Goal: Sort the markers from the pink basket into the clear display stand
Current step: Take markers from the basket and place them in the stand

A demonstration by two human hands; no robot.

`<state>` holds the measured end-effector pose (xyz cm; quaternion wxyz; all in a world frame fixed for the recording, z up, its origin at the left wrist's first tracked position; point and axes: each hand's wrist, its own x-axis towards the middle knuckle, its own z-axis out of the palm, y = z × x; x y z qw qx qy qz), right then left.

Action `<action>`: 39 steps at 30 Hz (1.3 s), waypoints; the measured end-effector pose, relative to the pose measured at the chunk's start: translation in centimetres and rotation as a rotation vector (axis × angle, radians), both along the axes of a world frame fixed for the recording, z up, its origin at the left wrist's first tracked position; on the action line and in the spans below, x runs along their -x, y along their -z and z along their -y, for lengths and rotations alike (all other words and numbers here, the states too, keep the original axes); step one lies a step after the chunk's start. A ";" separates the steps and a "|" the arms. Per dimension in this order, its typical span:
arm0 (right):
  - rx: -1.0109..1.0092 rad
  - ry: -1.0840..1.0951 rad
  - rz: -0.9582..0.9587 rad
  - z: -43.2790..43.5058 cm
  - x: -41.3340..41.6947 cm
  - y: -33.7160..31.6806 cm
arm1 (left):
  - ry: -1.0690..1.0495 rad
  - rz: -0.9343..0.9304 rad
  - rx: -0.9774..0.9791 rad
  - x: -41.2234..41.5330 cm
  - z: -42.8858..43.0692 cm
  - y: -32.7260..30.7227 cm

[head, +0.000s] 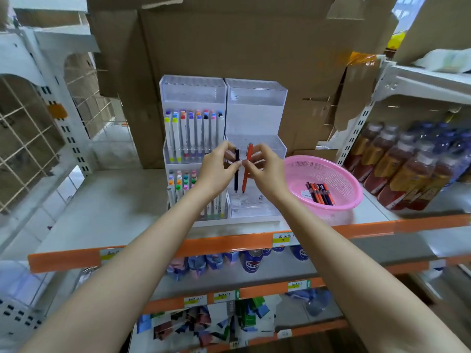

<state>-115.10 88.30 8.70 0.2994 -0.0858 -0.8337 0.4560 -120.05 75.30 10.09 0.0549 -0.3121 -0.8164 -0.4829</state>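
A clear display stand [256, 113] sits on the shelf; its left half holds rows of white markers with coloured caps [193, 133], while its right half looks bare. My left hand [216, 169] pinches a dark pen [237, 174] held upright. My right hand [265, 169] pinches an orange pen [247, 169], also upright, tip down. Both pens hang side by side in front of the stand's right half. The pink basket [331, 171] stands to the right and holds several dark and orange pens [319, 193].
Large cardboard boxes [229, 47] rise behind the stand. Bottled drinks [407, 164] fill the shelf at the right. The shelf's orange front edge [204, 245] runs below my arms, with cans and packets on lower shelves. A wire grid panel [25, 138] stands at the left.
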 end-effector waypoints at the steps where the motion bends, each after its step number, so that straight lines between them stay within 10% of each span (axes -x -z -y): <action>1: -0.004 -0.004 0.008 0.0 0.0 0.2 | 0.006 0.006 0.026 0.0 0.1 0.1; 39: -0.154 -0.126 0.074 -0.9 -0.6 3.5 | 0.012 -0.095 0.190 -0.4 -0.5 2.4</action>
